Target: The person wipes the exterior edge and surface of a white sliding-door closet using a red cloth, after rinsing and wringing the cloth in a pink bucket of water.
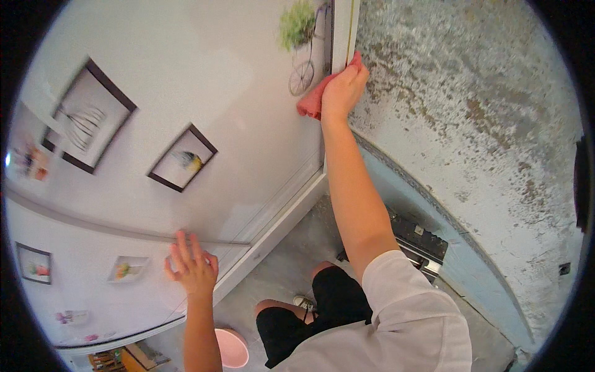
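Observation:
A pink-red cloth [312,101] is bunched in my right hand [343,90], which presses it against the white frame [342,32] at the edge of a glossy printed panel [241,116]. Part of the cloth lies against the panel, and a tip of it pokes out above my fingers. My left hand [194,265] has its fingers spread at the panel's lower part, near a seam, and holds nothing. The panel bears pictures of framed art and a bicycle planter [301,78] with a green plant, close to my right hand.
A mottled grey-white wall [460,93] with a pale blue lower band [483,265] rises on the right. A dark and silvery object [420,246] stands at its foot. A pink basin [231,348] sits on the grey floor [265,274], left of my legs. Wooden items [139,358] lie at lower left.

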### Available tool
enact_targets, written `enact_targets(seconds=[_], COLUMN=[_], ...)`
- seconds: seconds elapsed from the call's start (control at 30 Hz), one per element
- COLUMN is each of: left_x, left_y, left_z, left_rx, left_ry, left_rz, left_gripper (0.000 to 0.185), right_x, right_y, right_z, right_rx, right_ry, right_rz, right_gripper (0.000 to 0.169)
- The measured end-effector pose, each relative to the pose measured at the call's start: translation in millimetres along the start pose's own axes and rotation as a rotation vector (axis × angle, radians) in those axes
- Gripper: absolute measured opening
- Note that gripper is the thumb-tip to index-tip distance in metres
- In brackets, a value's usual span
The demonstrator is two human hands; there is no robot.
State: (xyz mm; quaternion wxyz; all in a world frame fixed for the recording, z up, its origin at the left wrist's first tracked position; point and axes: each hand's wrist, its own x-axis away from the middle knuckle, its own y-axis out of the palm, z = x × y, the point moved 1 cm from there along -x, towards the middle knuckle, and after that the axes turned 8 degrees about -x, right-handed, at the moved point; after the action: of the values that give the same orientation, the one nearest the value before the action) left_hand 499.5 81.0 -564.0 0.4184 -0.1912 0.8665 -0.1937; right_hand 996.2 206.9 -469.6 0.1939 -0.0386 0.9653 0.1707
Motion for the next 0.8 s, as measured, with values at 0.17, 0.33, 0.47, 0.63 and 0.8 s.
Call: enact_targets(seconds=[0.17, 0.33, 0.47, 0.63, 0.8], left_x=[-22, -116, -206, -306, -370], left_y=[-56, -117, -160, -220, -266], left_z=[-33, -91, -154, -229, -301], left_rx=[0.087, 0.117, 0.065, -0.012, -0.13], left_ry=[0.132, 0.146, 0.06, -0.024, -0.133], left_rz=[-0.177, -0.066, 0.134, 0.316, 0.48], left_gripper=[0.057, 0.055, 0.055, 0.057, 0.058], right_x=[-38, -83, -116, -161, -192], right_y=[39, 68, 93, 123, 150], right_z=[-106, -199, -256, -336, -424], right_rx=[0.043, 0.045, 0.043, 0.09, 0.042], right_ry=[0.04, -0.014, -0.038, -0.032, -0.065], right_rz=[0.031, -0.003, -0.018, -0.058, -0.06], right_gripper=[0.044, 0.045, 0.045, 0.047, 0.049])
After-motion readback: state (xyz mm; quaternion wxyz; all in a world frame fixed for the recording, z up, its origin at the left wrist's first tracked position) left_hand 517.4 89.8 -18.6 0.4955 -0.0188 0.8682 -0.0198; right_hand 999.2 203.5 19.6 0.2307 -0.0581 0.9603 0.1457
